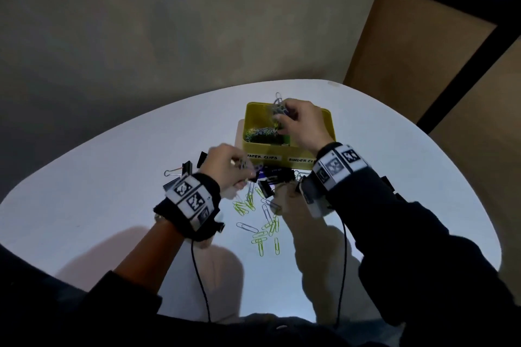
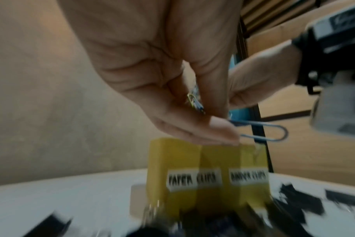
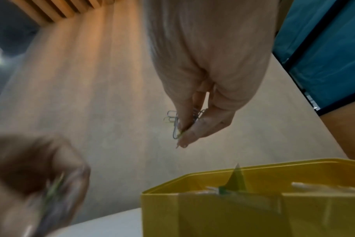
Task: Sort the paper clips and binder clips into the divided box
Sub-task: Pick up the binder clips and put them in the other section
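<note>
A yellow divided box (image 1: 328,121) stands mid-table, its front labelled "paper clips" on the left and "binder clips" on the right. My right hand (image 1: 303,124) is above it and pinches a bunch of paper clips (image 3: 175,123) over the left compartment, where a heap of paper clips (image 1: 260,134) lies. My left hand (image 1: 225,166) is lower, in front of the box, and pinches a few paper clips (image 2: 261,132). Loose green and silver paper clips (image 1: 265,222) lie on the table in front of the box, with black binder clips (image 1: 275,177) behind them.
The round white table (image 1: 84,177) has its far edge just behind the box. More black binder clips (image 1: 183,169) lie left of my left hand. Cables hang from both wrist cameras toward me. A grey wall and a brown panel stand behind.
</note>
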Demonstrator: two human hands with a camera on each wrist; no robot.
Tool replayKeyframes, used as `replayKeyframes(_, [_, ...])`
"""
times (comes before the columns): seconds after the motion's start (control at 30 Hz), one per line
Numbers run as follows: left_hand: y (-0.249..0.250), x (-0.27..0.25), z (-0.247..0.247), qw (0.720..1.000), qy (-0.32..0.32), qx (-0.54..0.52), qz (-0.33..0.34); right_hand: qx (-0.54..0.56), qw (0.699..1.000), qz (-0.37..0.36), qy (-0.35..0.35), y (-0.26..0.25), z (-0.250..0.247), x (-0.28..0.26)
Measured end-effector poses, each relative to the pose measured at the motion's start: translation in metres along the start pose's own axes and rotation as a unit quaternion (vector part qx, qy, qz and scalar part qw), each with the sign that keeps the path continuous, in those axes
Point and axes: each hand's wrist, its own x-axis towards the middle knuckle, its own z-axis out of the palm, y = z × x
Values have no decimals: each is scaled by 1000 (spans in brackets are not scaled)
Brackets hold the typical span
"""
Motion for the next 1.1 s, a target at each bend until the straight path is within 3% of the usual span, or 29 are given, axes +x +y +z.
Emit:
replayKeyframes(0.1, [29,26,-12,997,56,-33,41,-112,991,48,-48,9,4,13])
replayKeyframes(0.2, [48,53,-13,994,82,-21,71,-165,984,13,65,19,4,-2])
replayKeyframes(0.3, [45,72,-7,988,35,131,78,-180,969,-60,158,27,7,-36])
replayKeyframes(0.37, [35,65,-3,972,56,192,123,-214,966,-94,106,36,13,-58])
replayKeyframes(0.43, [21,45,2,955,109,205,186,-265,956,-123,-25,52,24,-76])
replayKeyframes(0.5, [-1,26,9,949,104,221,200,-318,921,-159,-158,68,35,-85])
replayKeyframes(0.57, [-22,10,20,948,30,265,175,-353,893,-182,-210,77,42,-89])
replayKeyframes(0.7, [-50,3,36,911,-108,383,110,-397,887,-159,-171,78,44,-87])
replayKeyframes(0.8, [-56,0,40,884,-159,434,66,-419,877,-172,-160,73,52,-90])
replayKeyframes(0.9, [-56,-10,42,867,-192,453,80,-453,853,-202,-165,72,57,-100])
replayKeyframes(1.0, [-60,-23,36,893,-214,390,72,-418,867,-201,-184,78,45,-112])
replayKeyframes(1.1, [-58,-40,32,932,-128,339,-21,-321,911,-158,-208,90,28,-127])
